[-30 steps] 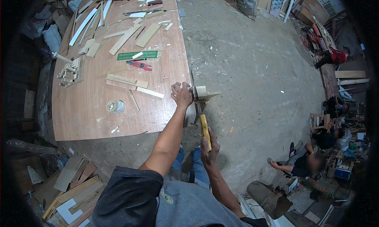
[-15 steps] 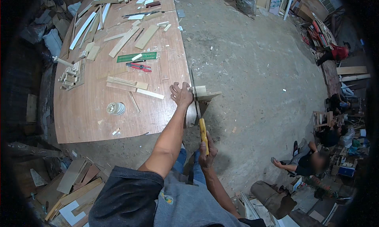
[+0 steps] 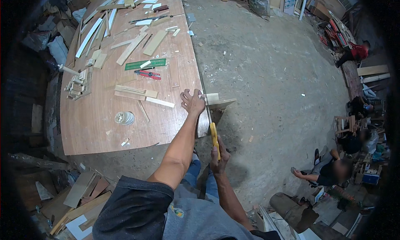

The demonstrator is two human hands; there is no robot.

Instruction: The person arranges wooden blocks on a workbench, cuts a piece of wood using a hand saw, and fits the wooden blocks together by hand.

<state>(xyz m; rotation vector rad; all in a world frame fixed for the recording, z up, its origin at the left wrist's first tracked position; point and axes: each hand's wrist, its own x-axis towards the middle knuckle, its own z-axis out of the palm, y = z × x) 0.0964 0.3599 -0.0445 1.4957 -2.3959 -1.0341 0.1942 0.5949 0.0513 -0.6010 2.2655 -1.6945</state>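
At the right edge of the wooden table, my left hand presses on a pale wood piece with spread, curled fingers. The piece juts past the edge beside an angled board. My right hand grips the yellow handle of a saw, whose thin blade runs away from me beside my left hand, across the piece. Left of my hands lie pale strips, a clear jar, a red cutter and a green ruler.
A small wooden model and many offcuts cover the table. A concrete floor stretches right to several people, one seated, one in red. Scrap boards lie at lower left, near a rolled bundle at lower right.
The saw has slid toward me, then slightly away again, in my right hand. My left hand stays on the wood. The whole view has shifted slightly, putting the table lower.
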